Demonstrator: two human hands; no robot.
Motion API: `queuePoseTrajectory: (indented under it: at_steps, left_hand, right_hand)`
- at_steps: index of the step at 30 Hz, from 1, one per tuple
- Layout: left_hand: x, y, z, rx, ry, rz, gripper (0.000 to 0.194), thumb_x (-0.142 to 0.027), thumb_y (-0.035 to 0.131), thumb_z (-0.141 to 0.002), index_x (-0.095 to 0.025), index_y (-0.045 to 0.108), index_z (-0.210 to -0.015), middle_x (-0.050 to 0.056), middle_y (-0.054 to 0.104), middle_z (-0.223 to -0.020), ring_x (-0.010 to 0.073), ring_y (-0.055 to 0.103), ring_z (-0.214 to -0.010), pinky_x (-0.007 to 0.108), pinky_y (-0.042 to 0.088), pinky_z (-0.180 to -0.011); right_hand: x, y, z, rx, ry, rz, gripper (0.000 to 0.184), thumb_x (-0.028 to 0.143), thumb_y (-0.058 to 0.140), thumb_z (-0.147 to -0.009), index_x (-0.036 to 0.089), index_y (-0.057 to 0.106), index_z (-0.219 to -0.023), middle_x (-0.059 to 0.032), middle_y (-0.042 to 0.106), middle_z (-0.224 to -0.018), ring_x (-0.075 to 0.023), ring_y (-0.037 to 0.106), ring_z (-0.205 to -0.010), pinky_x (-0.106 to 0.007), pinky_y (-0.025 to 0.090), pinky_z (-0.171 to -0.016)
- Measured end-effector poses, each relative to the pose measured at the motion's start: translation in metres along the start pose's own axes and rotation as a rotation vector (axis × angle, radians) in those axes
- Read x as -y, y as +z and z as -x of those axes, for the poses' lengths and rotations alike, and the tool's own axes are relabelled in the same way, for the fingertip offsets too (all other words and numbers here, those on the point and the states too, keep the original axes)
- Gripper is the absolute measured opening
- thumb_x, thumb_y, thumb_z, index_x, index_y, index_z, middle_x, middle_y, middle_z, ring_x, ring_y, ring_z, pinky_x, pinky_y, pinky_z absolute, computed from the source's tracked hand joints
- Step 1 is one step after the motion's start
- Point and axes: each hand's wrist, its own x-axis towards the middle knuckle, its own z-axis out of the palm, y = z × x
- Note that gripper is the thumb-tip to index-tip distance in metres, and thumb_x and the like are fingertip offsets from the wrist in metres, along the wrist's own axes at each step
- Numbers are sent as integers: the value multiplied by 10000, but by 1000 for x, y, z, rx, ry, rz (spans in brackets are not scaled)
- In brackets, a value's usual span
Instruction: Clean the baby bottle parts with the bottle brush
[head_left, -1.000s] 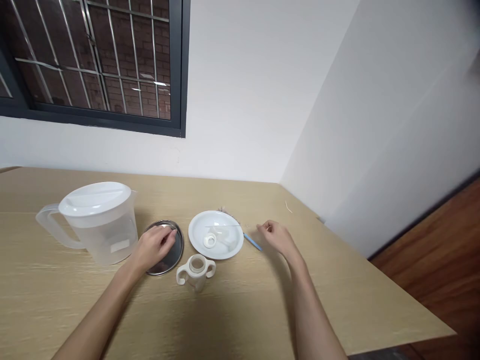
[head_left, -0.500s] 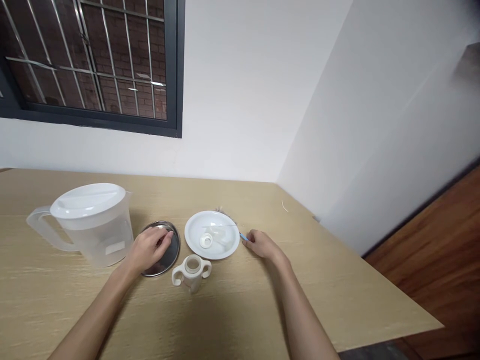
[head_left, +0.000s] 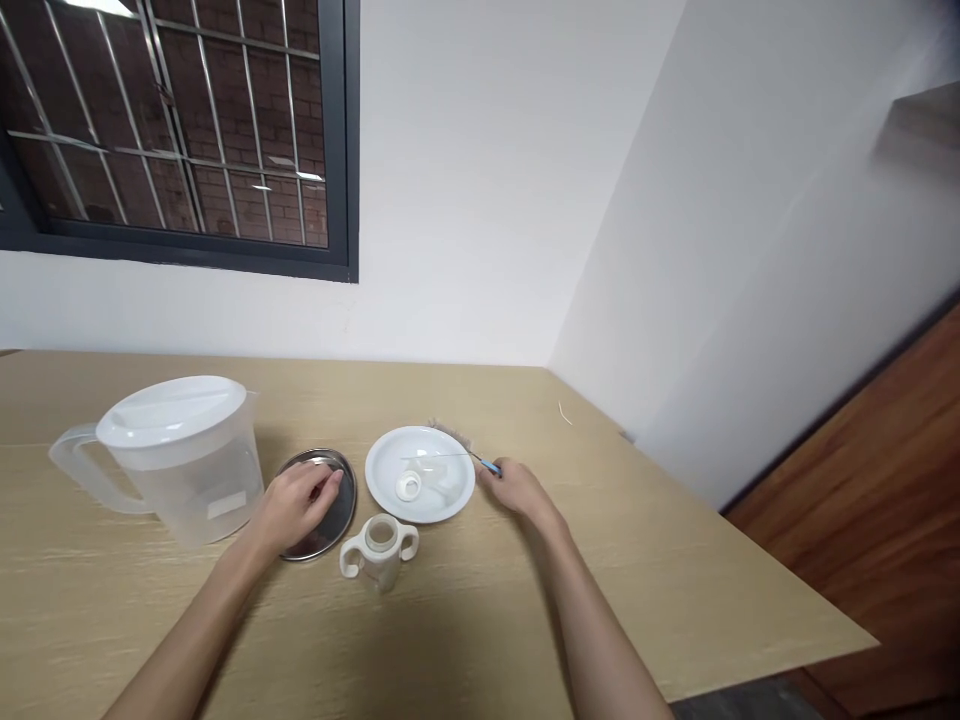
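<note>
My right hand [head_left: 516,486] is closed around a blue handle beside the white plate. The handle belongs to a bottle brush [head_left: 491,467], whose thin shaft runs up-left to grey bristles partly hidden behind the plate's rim. On the white plate [head_left: 379,480] lie a white ring-shaped cap [head_left: 408,486], a translucent piece [head_left: 448,478] and a thin line-like rod. My left hand [head_left: 298,500] rests over the round metal tray [head_left: 346,500] with curled fingers, nothing visible in them. Between the hands stands a clear bottle with two white handles [head_left: 381,550], its mouth uncovered.
A translucent pitcher with a white lid [head_left: 180,455] stands left of the metal tray. A short white strip [head_left: 565,413] lies near the table's right edge. Behind the table [head_left: 675,580] are a white wall and a barred window [head_left: 172,130].
The blue handle has lifted and turned slightly, so more of it and the brush's shaft show. My left hand has stayed over the metal tray. The view has shifted slightly.
</note>
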Motion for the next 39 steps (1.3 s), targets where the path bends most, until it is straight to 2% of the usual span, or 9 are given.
queuePoseTrajectory:
  at_steps: [5,8,11,15,17,22,29,33,39]
  left_hand:
    - [2,5,2,16,-56,43,320,-358,429,-971,-207,581,-734,16,636,-719,175,575,-721,296,401,-722]
    - [0,6,-2,15,-116,120,322,-385,427,-968,-212,587,-748,17,657,-756,177,581,-739,297,414,-740]
    - [-9,6,-19,64,-156,197,326,-418,423,-962,-218,615,-792,19,670,-787,183,593,-769,301,434,-762]
    - [-29,10,-61,196,-124,229,327,-502,488,-909,-235,672,-954,38,699,-974,217,611,-938,336,445,-876]
    - [-39,15,-82,281,-84,215,352,-530,539,-867,-241,674,-1014,47,691,-1068,238,600,-1027,365,417,-957]
    - [-50,38,-120,505,-42,95,397,-513,622,-800,-248,674,-1090,69,675,-1158,271,574,-1146,386,374,-1022]
    - [-59,65,-142,581,-51,16,430,-486,733,-676,-257,727,-1039,96,697,-1128,322,567,-1176,427,340,-1041]
    - [-69,70,-148,606,-62,-29,425,-476,758,-629,-236,748,-980,123,702,-1099,346,565,-1166,466,324,-1043]
    - [-75,73,-152,636,-61,-75,435,-479,781,-582,-222,755,-931,128,711,-1067,357,578,-1136,462,338,-1023]
  right_hand:
    - [1,-2,-7,-153,64,-6,541,606,428,-919,164,672,-724,-130,717,-778,-205,630,-728,-251,333,-606]
    - [-1,-6,-11,-279,133,-17,555,573,364,-953,161,684,-763,-159,718,-799,-226,640,-747,-265,328,-609]
    - [-3,-11,-13,-398,189,-49,567,561,304,-973,165,691,-853,-168,723,-855,-244,653,-788,-274,337,-620]
    - [-2,-14,-12,-480,187,-100,575,564,270,-980,183,689,-876,-141,727,-851,-241,658,-802,-274,355,-638]
    - [-1,-13,-12,-489,169,-121,560,566,283,-978,193,685,-865,-125,729,-838,-232,658,-794,-270,360,-641]
    - [-2,-12,-15,-482,134,-153,522,549,322,-973,195,686,-851,-118,731,-838,-225,658,-795,-265,364,-649]
    - [-3,-15,-14,-475,129,-176,556,569,288,-971,203,685,-840,-133,731,-852,-245,659,-805,-280,372,-646]
    - [-2,-16,-14,-471,131,-186,547,563,290,-972,210,683,-831,-133,732,-851,-245,658,-794,-281,376,-643]
    - [-3,-18,-14,-463,124,-199,548,554,292,-973,201,688,-837,-143,728,-862,-250,658,-816,-282,376,-655]
